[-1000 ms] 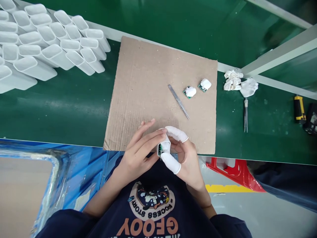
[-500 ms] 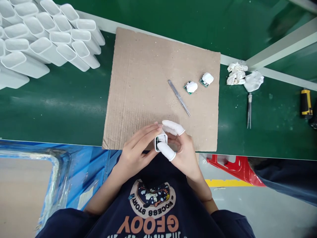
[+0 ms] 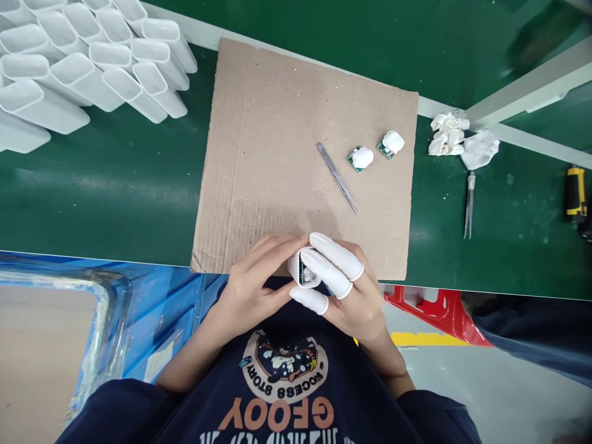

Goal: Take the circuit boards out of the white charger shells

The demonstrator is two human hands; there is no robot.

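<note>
A white plastic housing [image 3: 293, 269], with a rounded rectangular opening facing up, is held at the front edge of the cardboard. My left hand [image 3: 252, 287] is closed around its left side, fingers on the far side and thumb on the near side. My right hand [image 3: 354, 293] wears white finger cots on the thumb and two fingers. One covered fingertip lies at the opening, while the other finger and the thumb rest against the housing. Inside, the edge of a green circuit board [image 3: 301, 271] and something white show; the rest is hidden by my fingers.
On the cardboard sheet [image 3: 263, 135] lie tweezers [image 3: 337, 177] and two circuit boards [image 3: 359, 158] with white lumps on top. Many white housings [image 3: 115, 86] stack at the left. Crumpled white pieces [image 3: 448, 134], more tweezers [image 3: 468, 206] and a yellow-black tool [image 3: 575, 193] lie right.
My right hand has shifted: its thumb has come out of the opening to the near side, and a covered finger now lies over the opening. The view has moved slightly.
</note>
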